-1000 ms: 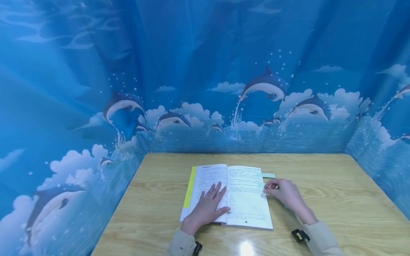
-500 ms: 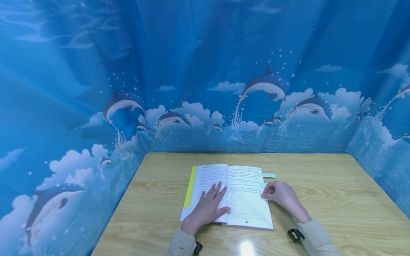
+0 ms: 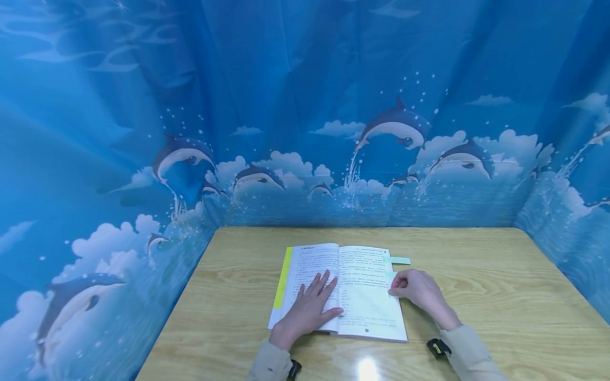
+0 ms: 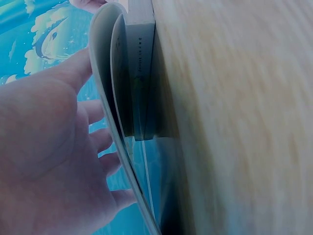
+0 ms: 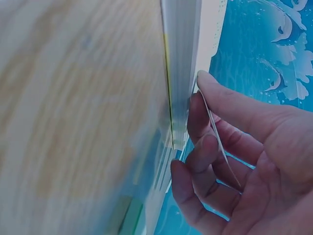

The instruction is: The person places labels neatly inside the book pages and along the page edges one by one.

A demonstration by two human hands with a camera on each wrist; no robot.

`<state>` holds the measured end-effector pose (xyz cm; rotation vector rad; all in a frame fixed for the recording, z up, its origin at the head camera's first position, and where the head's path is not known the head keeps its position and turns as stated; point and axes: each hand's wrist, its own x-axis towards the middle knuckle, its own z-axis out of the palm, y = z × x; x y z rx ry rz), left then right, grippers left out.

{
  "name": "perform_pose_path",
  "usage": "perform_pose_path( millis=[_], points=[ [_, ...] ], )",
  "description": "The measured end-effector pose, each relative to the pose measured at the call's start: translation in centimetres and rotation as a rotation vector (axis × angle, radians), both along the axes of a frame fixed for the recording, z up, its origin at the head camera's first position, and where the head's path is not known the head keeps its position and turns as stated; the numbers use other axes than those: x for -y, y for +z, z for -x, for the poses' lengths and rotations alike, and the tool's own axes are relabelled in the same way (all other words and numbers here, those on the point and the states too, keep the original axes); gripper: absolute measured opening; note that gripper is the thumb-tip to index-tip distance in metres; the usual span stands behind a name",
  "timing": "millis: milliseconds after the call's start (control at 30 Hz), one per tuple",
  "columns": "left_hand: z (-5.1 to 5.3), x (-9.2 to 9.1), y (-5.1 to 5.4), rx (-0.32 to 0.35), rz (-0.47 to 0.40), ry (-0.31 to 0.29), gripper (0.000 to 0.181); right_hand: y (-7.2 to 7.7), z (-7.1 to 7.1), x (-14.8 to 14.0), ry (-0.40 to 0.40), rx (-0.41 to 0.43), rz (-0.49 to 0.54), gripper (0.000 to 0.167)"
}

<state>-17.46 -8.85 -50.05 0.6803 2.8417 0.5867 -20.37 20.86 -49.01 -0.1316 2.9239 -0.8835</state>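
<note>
The table [image 3: 500, 296] spreads across the lower frame, its wood reaching past both side edges of the open book [image 3: 369, 309] at lower centre. The left hand [image 3: 307, 311] lies fingers spread on the book; the right hand [image 3: 420, 292] pinches a thin slip [image 5: 219, 139] at its right edge.

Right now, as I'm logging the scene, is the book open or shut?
Open: the book lies spread on the table, two facing printed pages showing.
</note>
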Motion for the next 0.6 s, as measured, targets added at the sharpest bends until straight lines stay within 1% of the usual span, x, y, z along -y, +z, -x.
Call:
perform_pose_path(
  millis=[200,367,600],
  points=[
    [0.06,0.02,-0.21,0.004,0.004,0.004,0.074,0.13,-0.07,0.06,0.023,-0.026,-0.019,0.014],
    [0.09,0.04,-0.22,0.011,-0.003,0.006,0.074,0.04,0.01,0.15,0.020,-0.008,-0.032,0.015],
    [0.05,-0.06,-0.08,0.015,-0.001,0.010,0.074,-0.27,0.11,0.21,0.037,-0.012,-0.038,0.022]
  ],
)
